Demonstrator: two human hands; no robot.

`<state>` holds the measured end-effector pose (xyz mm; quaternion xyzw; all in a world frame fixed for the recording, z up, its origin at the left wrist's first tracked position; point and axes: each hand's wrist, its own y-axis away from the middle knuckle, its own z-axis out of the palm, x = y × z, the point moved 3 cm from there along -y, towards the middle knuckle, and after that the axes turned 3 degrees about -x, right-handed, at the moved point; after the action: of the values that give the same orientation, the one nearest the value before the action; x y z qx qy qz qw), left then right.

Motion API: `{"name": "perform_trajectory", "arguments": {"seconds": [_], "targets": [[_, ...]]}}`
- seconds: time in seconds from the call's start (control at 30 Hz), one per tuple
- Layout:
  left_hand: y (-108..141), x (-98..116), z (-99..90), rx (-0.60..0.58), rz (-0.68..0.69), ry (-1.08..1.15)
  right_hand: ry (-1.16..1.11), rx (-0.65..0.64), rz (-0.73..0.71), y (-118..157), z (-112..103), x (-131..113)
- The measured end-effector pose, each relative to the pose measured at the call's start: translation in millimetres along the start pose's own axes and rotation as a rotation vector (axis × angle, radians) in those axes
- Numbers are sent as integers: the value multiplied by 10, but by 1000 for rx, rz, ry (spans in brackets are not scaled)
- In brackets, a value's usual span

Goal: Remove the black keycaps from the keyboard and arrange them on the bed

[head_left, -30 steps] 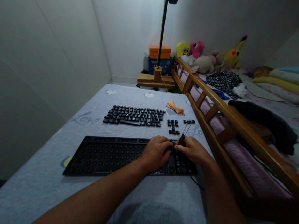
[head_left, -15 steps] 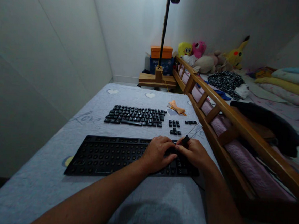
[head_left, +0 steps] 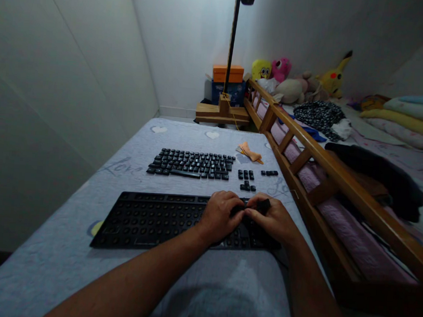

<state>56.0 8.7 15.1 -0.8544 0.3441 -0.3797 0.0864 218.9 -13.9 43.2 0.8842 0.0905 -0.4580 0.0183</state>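
A black keyboard (head_left: 156,217) lies across the cloth-covered surface, most of its left part stripped to bare switches. Over its right part, my right hand (head_left: 274,221) is closed on a keycap puller (head_left: 263,206) with a black handle; its thin wire end hardly shows. My left hand (head_left: 220,214) rests on the keyboard beside it, fingers curled, the fingertips of both hands meeting. Something dark lies between the left fingers, too hidden to name. Beyond the keyboard, loose black keycaps (head_left: 192,164) stand in rows, with smaller groups of keycaps (head_left: 245,174) to their right.
An orange cloth bow (head_left: 250,152) lies behind the small keycap groups. A wooden bed rail (head_left: 306,150) runs along the right edge. At the far end stand a wooden stand (head_left: 224,112) with a black pole and an orange box (head_left: 228,73).
My right hand has turned the keycap puller, so its wire loop no longer stands out clearly toward the upper right. My left hand has shifted slightly, staying against the right fingertips.
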Motion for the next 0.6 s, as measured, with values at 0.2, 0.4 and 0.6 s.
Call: {"name": "perform_trajectory", "arguments": {"seconds": [0.2, 0.4, 0.6], "targets": [[3, -1, -11, 32, 31, -69, -5, 2, -2, 13, -4, -67], [3, 71, -40, 19, 95, -218, -40, 125, 11, 20, 42, -28], [-2, 107, -68, 37, 105, -279, 8, 198, -20, 17, 84, -59]]}}
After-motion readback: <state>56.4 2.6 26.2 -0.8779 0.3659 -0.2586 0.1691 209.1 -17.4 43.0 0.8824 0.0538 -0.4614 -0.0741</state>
